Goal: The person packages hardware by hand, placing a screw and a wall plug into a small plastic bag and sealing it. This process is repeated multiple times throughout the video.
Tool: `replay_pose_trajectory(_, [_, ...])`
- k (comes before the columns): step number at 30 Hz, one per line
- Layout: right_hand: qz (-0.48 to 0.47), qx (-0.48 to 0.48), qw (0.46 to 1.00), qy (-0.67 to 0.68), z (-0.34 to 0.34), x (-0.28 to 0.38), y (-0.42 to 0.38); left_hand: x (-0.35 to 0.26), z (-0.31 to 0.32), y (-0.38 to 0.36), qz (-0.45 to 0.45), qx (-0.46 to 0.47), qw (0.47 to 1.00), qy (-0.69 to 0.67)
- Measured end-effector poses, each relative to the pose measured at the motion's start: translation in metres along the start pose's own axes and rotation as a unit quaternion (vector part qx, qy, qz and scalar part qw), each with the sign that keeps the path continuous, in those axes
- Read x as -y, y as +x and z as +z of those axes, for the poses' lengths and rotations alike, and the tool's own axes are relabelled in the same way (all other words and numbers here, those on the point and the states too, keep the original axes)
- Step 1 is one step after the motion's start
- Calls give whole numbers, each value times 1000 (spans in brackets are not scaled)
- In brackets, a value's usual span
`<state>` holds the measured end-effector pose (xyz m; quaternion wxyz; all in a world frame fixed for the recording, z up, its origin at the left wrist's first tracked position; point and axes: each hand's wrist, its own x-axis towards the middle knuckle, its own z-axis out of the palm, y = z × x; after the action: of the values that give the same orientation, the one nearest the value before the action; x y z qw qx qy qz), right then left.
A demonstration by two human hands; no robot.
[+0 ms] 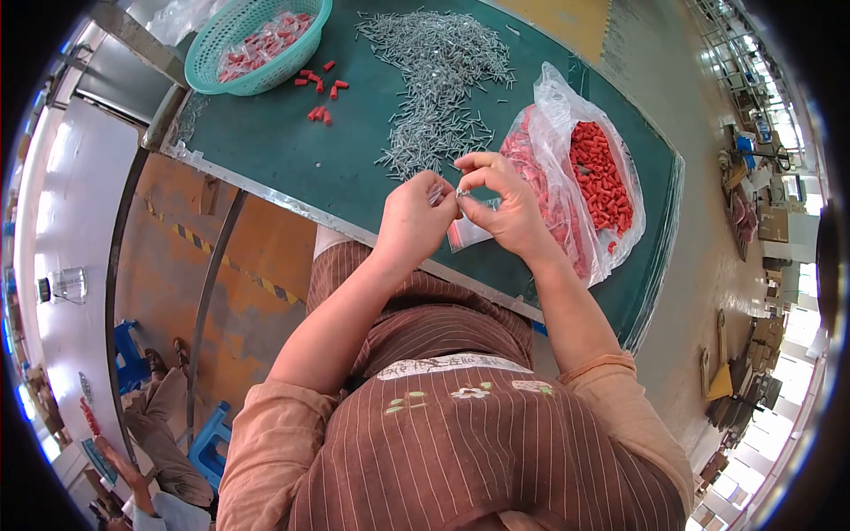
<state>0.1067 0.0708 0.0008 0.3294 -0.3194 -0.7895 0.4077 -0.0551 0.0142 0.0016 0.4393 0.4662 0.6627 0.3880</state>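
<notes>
My left hand [414,219] is closed, with a few slim silvery screws [435,196] showing between its fingers. Beside it, my right hand [509,211] pinches a small metal screw [462,192]; its exact shape is hard to make out. The fingertips of both hands nearly meet over the near edge of the green table. Under my right hand lies a small clear plastic bag [467,233] with something red in it, partly hidden. Just beyond my hands spreads a large loose pile of screws [434,75].
At right, a big clear bag [553,97] holds many red plastic plugs [602,177]. A turquoise basket [204,66] at the far left contains small bags of red pieces. Several loose red plugs [319,113] lie near it. Another person's hand [119,460] shows at lower left.
</notes>
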Motion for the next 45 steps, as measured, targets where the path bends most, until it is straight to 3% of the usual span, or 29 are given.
replay_pose_trajectory(13, [11,16,998,-56,-22,8,-6,-13,-2,-1,-20,20,999,-26])
replay_pose_trajectory(16, [43,-1,999,19,-19,0,-10,-16,-1,0,-13,23,999,-31])
replay_pose_trajectory(19, [234,63,965,97,-21,-12,-18,-14,-1,4,-56,48,995,-72])
replay_pose_trajectory(22, [200,21,977,70,-20,-13,-25,-18,-4,4,-68,53,995,-58])
replay_pose_trajectory(25, [75,-78,993,45,-18,3,-18,-17,1,1,-27,29,998,-42])
replay_pose_trajectory(28, [73,-35,996,23,-17,12,-6,-20,6,-2,9,30,1000,-6])
replay_pose_trajectory(32, [120,44,991,22,-22,12,-3,-21,3,-2,-26,54,998,-17])
replay_pose_trajectory(34, [98,57,994,-11,-25,16,-2,-22,1,0,-51,69,996,-29])
replay_pose_trajectory(37, [-32,35,987,-151,-28,26,-1,-15,3,5,-84,83,991,-57])
replay_pose_trajectory(45, [-135,6,950,-282,-29,28,-12,-21,1,3,-140,119,976,-117])
